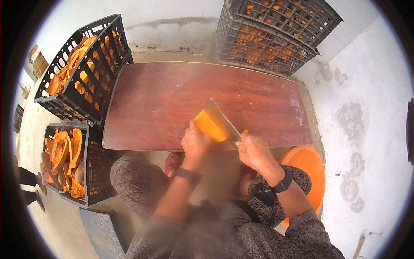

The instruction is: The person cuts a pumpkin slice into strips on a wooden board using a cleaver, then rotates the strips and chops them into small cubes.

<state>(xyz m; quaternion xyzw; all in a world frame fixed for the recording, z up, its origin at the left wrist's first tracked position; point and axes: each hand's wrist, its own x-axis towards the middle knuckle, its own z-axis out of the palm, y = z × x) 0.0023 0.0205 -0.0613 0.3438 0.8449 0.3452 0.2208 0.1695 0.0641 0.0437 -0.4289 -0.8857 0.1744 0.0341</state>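
Observation:
Near the front edge of the low red-brown board (164, 99), my left hand (195, 140) is closed on the near side of an orange pumpkin piece (211, 126). My right hand (255, 151) grips the handle of a cleaver (224, 119), its fingers wrapped round it. The blade slants up and away to the left, right along the pumpkin piece's right side. A small orange bit (245, 131) shows just above my right hand. My left fingertips are partly hidden behind the piece and blurred.
Black crates (86, 103) (87, 172) of pumpkin pieces stand at the left. Stacked crates (267, 43) with orange pieces rise behind the board at the right. An orange basin (317, 172) sits by my right knee, near the white wall (366, 129). Another person's legs (32, 187) show far left.

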